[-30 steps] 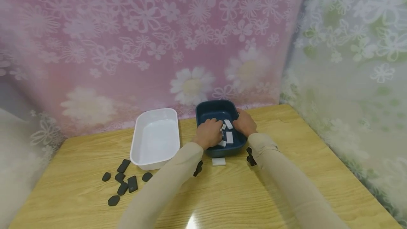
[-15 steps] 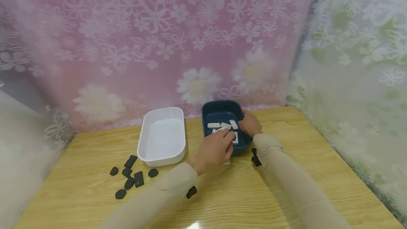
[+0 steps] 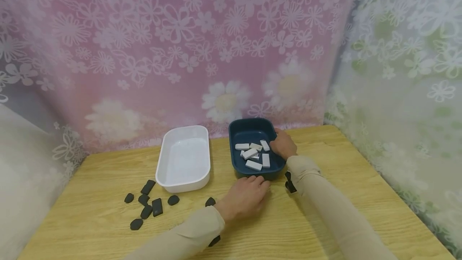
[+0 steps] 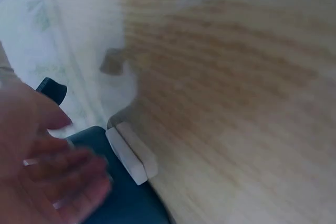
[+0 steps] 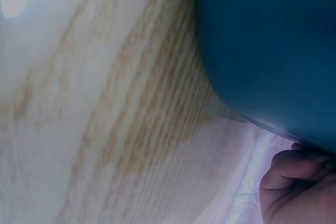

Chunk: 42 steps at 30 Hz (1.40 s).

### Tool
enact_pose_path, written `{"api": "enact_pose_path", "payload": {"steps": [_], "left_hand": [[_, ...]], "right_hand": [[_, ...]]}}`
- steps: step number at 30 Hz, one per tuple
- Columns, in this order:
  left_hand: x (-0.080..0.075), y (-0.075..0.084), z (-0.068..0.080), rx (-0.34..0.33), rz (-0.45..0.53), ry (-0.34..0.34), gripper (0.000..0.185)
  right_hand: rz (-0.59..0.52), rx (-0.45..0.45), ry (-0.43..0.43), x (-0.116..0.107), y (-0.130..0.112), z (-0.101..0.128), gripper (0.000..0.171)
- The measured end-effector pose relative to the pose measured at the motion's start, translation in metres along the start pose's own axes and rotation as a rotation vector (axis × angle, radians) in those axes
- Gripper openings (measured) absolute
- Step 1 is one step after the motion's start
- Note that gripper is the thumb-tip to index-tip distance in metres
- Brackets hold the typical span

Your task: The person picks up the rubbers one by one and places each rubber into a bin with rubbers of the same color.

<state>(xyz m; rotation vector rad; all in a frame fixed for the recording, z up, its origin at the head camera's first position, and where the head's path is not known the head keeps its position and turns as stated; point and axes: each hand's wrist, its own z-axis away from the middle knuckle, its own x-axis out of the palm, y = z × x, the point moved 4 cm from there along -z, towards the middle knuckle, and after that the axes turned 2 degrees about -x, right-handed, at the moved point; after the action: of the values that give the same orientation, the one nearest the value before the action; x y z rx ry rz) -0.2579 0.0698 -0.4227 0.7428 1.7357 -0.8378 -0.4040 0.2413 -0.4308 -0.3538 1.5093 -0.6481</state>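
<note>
A dark blue tray (image 3: 249, 122) holds several white tiles (image 3: 254, 165). My right hand (image 3: 283, 145) grips its right rim, the fingers (image 5: 294, 171) curled over the edge of the blue tray (image 5: 273, 40). My left hand (image 3: 249, 193) lies on the table just in front of the tray, fingers stretched out and holding nothing. In the left wrist view a loose white tile (image 4: 131, 153) lies on the table against the tray (image 4: 121, 203), just beyond the blurred left hand (image 4: 47, 171). In the head view that tile is hidden under the hand.
An empty white tray (image 3: 184, 180) stands left of the blue one. Several black pieces (image 3: 146, 206) lie on the wooden table (image 3: 325, 228) at the front left, and one more black piece (image 3: 210, 201) lies by my left wrist. Flowered curtains close the back and right.
My left hand has drawn back out of the blue tray towards me and come down on the table in front of it. The right hand has stayed on the rim.
</note>
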Motion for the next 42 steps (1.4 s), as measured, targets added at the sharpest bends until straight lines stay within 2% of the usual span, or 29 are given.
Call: {"api": "enact_pose_path", "payload": {"steps": [4, 10, 15, 24, 30, 37, 39, 42], "left_hand": [[0.007, -0.001, 0.002, -0.088, -0.055, -0.042, 0.030], [0.011, 0.004, 0.000, -0.141, -0.148, 0.015, 0.022], [0.011, 0.008, -0.002, -0.149, -0.188, 0.032, 0.020], [0.016, 0.011, 0.002, -0.121, -0.224, 0.064, 0.008], [0.013, 0.009, 0.003, -0.117, -0.159, -0.035, 0.004], [0.005, 0.006, 0.014, -0.101, -0.033, -0.128, 0.013], [0.003, 0.003, 0.019, -0.114, 0.007, -0.157, 0.015], [0.001, 0.000, 0.027, -0.169, 0.084, -0.198, 0.016]], "right_hand": [[-0.007, -0.002, -0.002, 0.000, -0.003, 0.000, 0.061], [-0.016, 0.000, -0.001, -0.002, -0.005, 0.000, 0.060], [-0.009, -0.005, 0.004, -0.002, -0.002, 0.000, 0.061], [-0.015, 0.001, 0.000, 0.003, -0.001, 0.003, 0.060], [-0.013, -0.007, 0.003, 0.003, -0.001, 0.003, 0.060], [-0.006, -0.008, 0.004, 0.000, 0.003, 0.001, 0.061], [-0.003, -0.009, 0.000, 0.001, 0.004, -0.001, 0.061], [0.001, -0.010, -0.001, 0.001, 0.004, -0.002, 0.061]]}}
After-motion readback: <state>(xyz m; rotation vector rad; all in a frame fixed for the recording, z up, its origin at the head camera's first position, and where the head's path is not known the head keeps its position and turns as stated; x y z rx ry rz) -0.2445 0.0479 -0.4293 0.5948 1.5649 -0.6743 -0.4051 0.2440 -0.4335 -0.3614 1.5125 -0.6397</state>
